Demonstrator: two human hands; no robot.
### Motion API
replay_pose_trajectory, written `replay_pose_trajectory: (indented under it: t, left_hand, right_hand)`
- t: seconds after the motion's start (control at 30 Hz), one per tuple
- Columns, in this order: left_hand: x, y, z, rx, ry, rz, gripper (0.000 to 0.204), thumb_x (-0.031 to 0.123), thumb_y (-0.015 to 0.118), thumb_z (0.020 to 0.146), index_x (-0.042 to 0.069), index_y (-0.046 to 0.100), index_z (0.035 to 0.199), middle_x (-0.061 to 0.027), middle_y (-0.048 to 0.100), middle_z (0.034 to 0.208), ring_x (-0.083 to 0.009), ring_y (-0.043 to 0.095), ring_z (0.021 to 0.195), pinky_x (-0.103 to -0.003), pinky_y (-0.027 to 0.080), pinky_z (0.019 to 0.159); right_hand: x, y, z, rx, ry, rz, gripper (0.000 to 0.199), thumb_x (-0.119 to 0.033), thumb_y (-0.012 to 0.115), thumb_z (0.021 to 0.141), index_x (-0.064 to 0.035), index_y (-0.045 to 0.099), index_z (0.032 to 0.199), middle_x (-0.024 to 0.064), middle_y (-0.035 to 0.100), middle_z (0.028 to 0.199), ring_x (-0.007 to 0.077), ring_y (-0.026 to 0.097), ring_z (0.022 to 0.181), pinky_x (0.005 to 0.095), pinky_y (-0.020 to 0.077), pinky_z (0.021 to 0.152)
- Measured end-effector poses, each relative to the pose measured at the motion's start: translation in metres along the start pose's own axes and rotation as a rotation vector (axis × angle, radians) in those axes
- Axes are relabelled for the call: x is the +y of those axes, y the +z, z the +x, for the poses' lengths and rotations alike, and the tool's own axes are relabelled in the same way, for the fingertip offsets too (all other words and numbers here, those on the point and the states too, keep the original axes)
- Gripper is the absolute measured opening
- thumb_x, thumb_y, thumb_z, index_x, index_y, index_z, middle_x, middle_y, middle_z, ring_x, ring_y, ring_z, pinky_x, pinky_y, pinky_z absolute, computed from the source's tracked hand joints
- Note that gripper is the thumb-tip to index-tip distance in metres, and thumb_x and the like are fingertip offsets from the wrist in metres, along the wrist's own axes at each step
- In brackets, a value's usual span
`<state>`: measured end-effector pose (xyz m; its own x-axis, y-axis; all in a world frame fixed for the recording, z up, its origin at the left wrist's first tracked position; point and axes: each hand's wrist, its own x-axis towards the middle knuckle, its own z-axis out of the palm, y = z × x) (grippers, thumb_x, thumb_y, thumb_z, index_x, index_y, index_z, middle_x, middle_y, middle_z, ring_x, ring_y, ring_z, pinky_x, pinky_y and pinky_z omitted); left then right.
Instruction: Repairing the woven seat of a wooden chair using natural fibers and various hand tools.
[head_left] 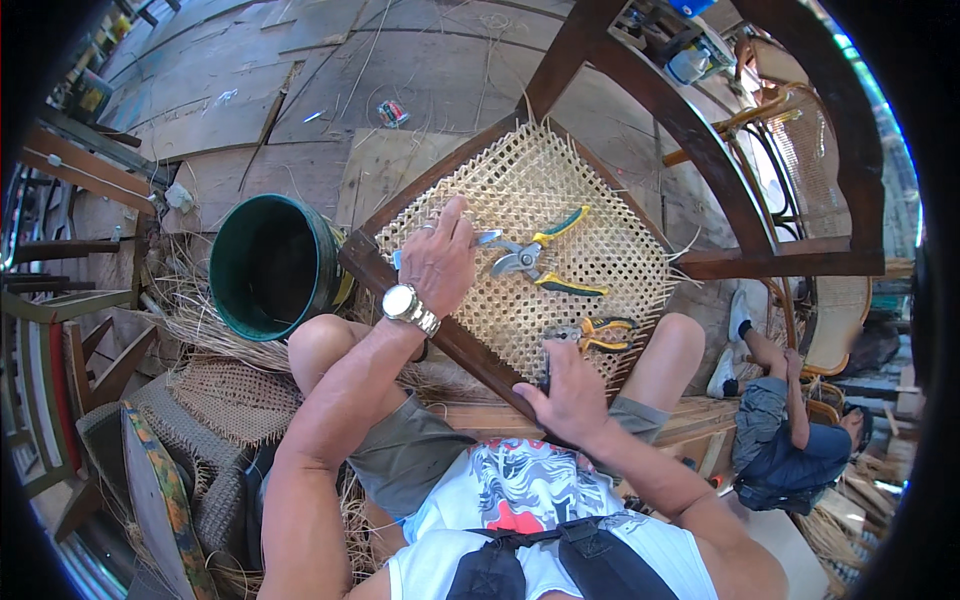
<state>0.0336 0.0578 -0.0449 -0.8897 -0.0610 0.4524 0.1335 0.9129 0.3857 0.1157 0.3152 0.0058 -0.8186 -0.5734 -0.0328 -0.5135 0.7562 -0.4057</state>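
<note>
A woven cane seat [610, 225] in a dark wooden chair frame [480, 362] lies across my knees. My left hand [440, 262], with a wristwatch [402, 304], rests on the left part of the weave, fingers stretched forward. A slim tool with a pale blue end [488, 238] shows on both sides of that hand, its middle hidden. Pruning shears [520, 260] with yellow and green handles lie spread on the cane. My right hand [572, 395] is at the near edge, thumb apart from the fingers, a dark thing partly hidden beneath it. Orange-handled pliers [605, 333] lie just beyond.
A green bucket [270, 265] stands at the left amid loose cane strands. The chair's dark back frame [700, 150] rises at the right. Another person [790, 420] sits at the far right near rattan chairs [825, 300]. Woven pieces [235, 395] are piled at the lower left.
</note>
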Motion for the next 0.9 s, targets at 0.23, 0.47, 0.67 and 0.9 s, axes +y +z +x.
replay_pose_trajectory:
  t: [0.23,0.47,0.67,0.9]
  left_hand:
    - [0.001,-0.001,0.013,-0.067,-0.101,-0.012,0.011,0.014,0.064,0.088,0.006,0.058,0.090,-0.0145,0.056,0.138,-0.0246,0.069,0.069,-0.038,0.055,0.060]
    - [-0.001,0.005,0.012,-0.095,-0.184,-0.011,0.015,0.018,0.063,0.092,0.005,0.056,0.095,-0.0099,0.055,0.140,-0.0321,0.068,0.070,-0.042,0.055,0.060]
    - [-0.030,-0.013,0.026,0.199,-0.423,0.034,0.014,0.020,0.063,0.092,0.008,0.058,0.093,-0.0127,0.061,0.094,-0.0370,0.064,0.071,-0.048,0.050,0.061]
    - [-0.073,-0.035,0.049,-0.156,-0.807,-0.114,0.050,0.052,0.056,0.094,0.004,0.067,0.095,-0.0238,0.070,0.095,-0.0433,0.067,0.091,-0.053,0.052,0.079]
  right_hand:
    - [0.008,0.011,-0.011,-0.028,0.189,0.466,0.049,-0.015,0.071,0.092,-0.0018,0.049,0.133,0.0125,0.064,0.094,0.0209,0.062,0.075,0.0319,0.0509,0.070]
    - [0.014,-0.049,0.055,-0.466,0.474,1.208,0.032,-0.018,0.050,0.106,-0.0040,0.051,0.135,0.0045,0.064,0.094,0.0067,0.056,0.069,0.0210,0.0473,0.065]
    - [0.011,-0.043,0.180,-0.108,-0.076,0.558,0.018,-0.014,0.048,0.104,-0.0031,0.054,0.117,0.0041,0.060,0.087,0.0092,0.056,0.074,0.0272,0.0481,0.066]
    - [0.031,0.002,0.289,-0.273,0.026,0.387,0.029,-0.028,0.048,0.105,-0.0022,0.058,0.096,0.0079,0.059,0.075,0.0168,0.057,0.068,0.0334,0.0467,0.064]
